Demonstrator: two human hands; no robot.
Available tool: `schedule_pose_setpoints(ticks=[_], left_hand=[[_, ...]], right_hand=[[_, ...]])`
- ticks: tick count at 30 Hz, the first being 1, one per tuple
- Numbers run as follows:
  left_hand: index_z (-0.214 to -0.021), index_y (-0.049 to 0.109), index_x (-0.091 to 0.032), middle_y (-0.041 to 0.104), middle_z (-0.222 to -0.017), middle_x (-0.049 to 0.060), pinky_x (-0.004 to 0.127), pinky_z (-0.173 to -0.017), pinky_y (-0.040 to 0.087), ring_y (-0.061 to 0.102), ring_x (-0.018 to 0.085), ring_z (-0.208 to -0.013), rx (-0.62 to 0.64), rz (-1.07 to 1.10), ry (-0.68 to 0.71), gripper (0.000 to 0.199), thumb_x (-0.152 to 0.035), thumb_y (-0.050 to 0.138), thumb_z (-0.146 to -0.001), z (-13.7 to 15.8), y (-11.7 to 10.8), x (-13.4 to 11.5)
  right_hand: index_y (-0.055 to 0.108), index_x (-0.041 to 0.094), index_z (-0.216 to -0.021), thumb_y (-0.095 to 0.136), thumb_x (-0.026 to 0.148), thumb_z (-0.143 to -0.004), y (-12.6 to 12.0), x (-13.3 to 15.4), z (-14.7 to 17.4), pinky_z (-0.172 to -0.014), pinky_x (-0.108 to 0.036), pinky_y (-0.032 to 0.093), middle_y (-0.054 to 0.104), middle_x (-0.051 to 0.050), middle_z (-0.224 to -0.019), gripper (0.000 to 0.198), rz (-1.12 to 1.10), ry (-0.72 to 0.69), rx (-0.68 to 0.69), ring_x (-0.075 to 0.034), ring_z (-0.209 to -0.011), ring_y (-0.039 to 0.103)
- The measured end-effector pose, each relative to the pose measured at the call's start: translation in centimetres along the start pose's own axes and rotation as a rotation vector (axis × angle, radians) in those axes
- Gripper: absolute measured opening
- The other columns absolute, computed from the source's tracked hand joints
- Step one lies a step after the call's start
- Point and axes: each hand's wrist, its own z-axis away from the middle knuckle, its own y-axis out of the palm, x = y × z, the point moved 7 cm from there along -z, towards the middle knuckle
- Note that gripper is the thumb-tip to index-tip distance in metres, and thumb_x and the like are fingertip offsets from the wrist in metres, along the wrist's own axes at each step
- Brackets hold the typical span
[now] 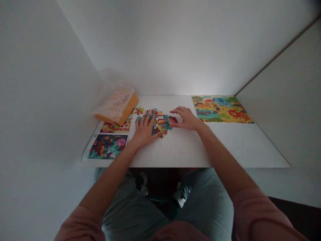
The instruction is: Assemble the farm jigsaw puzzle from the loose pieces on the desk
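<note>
A loose heap of colourful jigsaw puzzle pieces [160, 122] lies on the white table in front of me. My left hand [145, 130] rests flat over the left part of the heap, fingers spread and thumb stretched out to the right. Along the heap's right edge is my right hand [184, 118], its fingers apart and curved around the pieces there. The fingertips touch or nearly touch the outer pieces. Some of the pieces are hidden under my left hand.
At the back right lies a jungle animal picture [220, 108]. Printed picture sheets [107, 146] lie at the left, partly beneath an orange box in a translucent plastic bag [115, 103]. White walls enclose the white table [180, 150] behind and at both sides.
</note>
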Motion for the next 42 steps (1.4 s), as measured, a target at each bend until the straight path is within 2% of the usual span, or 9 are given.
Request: schedule_pose_setpoints(ticks=[3,7,10,13,17,22,28,36,42], left_hand=[[-0.209,0.038,-0.021,0.027,-0.218,0.019,0.074,-0.166,0.02,0.023,0.046,-0.205,0.017,0.014,0.072,0.103,-0.071,0.07,-0.125,-3.2,-0.1,-1.0],[-0.209,0.037,-0.016,0.026,-0.218,0.022,0.074,-0.166,0.015,0.023,0.049,-0.205,0.036,0.049,0.102,0.105,-0.071,0.071,-0.126,-7.0,-0.1,-1.4],[-0.207,0.041,-0.018,0.031,-0.217,0.023,0.072,-0.166,0.015,0.024,0.046,-0.205,-0.011,0.068,0.114,0.096,-0.064,0.068,-0.128,-8.1,0.0,-1.1],[-0.2,0.055,-0.019,0.044,-0.212,0.024,0.071,-0.165,0.018,0.032,0.045,-0.202,-0.08,0.069,0.139,0.08,-0.056,0.064,-0.13,-7.8,-0.1,-0.7],[-0.185,0.07,-0.021,0.061,-0.199,0.025,0.072,-0.159,0.032,0.052,0.046,-0.19,-0.177,0.085,0.129,0.062,-0.048,0.062,-0.13,-7.1,-1.5,-0.2],[-0.168,0.079,-0.023,0.066,-0.189,0.025,0.073,-0.153,0.04,0.055,0.053,-0.182,-0.16,0.063,0.142,0.062,-0.057,0.087,-0.116,-6.3,-3.0,-0.7],[-0.167,0.076,-0.022,0.07,-0.182,0.025,0.075,-0.15,0.043,0.062,0.054,-0.174,-0.138,0.049,0.1,0.067,-0.051,0.095,-0.109,-5.8,-3.3,-0.8],[-0.153,0.084,-0.027,0.078,-0.174,0.018,0.072,-0.15,0.042,0.065,0.046,-0.169,-0.183,0.054,0.101,0.042,-0.038,0.084,-0.113,-5.7,-3.2,-0.8],[-0.159,0.079,-0.028,0.078,-0.176,0.019,0.075,-0.148,0.042,0.063,0.049,-0.171,-0.198,0.071,0.064,0.05,-0.052,0.084,-0.115,-6.0,-3.2,-0.3]], right_hand=[[0.086,0.026,-0.155,0.1,0.061,-0.098,1.3,-2.8,0.6,-0.135,-0.081,0.052,0.083,-0.024,-0.161,0.068,0.031,0.06,0.067,-0.054,-0.154,0.075],[0.089,0.028,-0.145,0.099,0.059,-0.1,0.4,-4.5,1.1,-0.128,-0.073,0.06,0.087,-0.018,-0.146,0.055,-0.043,0.086,0.033,-0.045,-0.129,0.083],[0.091,0.03,-0.136,0.104,0.06,-0.095,-0.3,-4.8,1.1,-0.115,-0.066,0.069,0.086,-0.015,-0.135,0.052,-0.145,0.091,0.045,-0.041,-0.116,0.083],[0.092,0.031,-0.129,0.109,0.061,-0.09,-0.6,-4.6,1.2,-0.108,-0.063,0.074,0.084,-0.015,-0.134,0.052,-0.203,0.11,0.053,-0.039,-0.112,0.083],[0.091,0.032,-0.128,0.112,0.059,-0.086,-0.4,-4.3,1.5,-0.103,-0.06,0.077,0.085,-0.013,-0.132,0.054,-0.246,0.156,0.059,-0.036,-0.108,0.083],[0.093,0.032,-0.134,0.115,0.057,-0.082,-0.8,-4.5,1.6,-0.107,-0.063,0.076,0.087,-0.013,-0.129,0.063,-0.245,0.188,0.021,-0.04,-0.109,0.085],[0.094,0.033,-0.133,0.114,0.06,-0.083,-1.4,-4.6,1.9,-0.109,-0.064,0.074,0.089,-0.013,-0.13,0.06,-0.242,0.181,-0.024,-0.041,-0.109,0.085],[0.095,0.032,-0.131,0.115,0.059,-0.08,-1.5,-4.7,1.8,-0.11,-0.066,0.074,0.092,-0.014,-0.13,0.061,-0.22,0.197,-0.048,-0.042,-0.11,0.085],[0.096,0.032,-0.14,0.112,0.054,-0.084,-1.7,-4.5,1.8,-0.117,-0.068,0.074,0.092,-0.014,-0.134,0.062,-0.205,0.19,-0.065,-0.043,-0.115,0.086]])
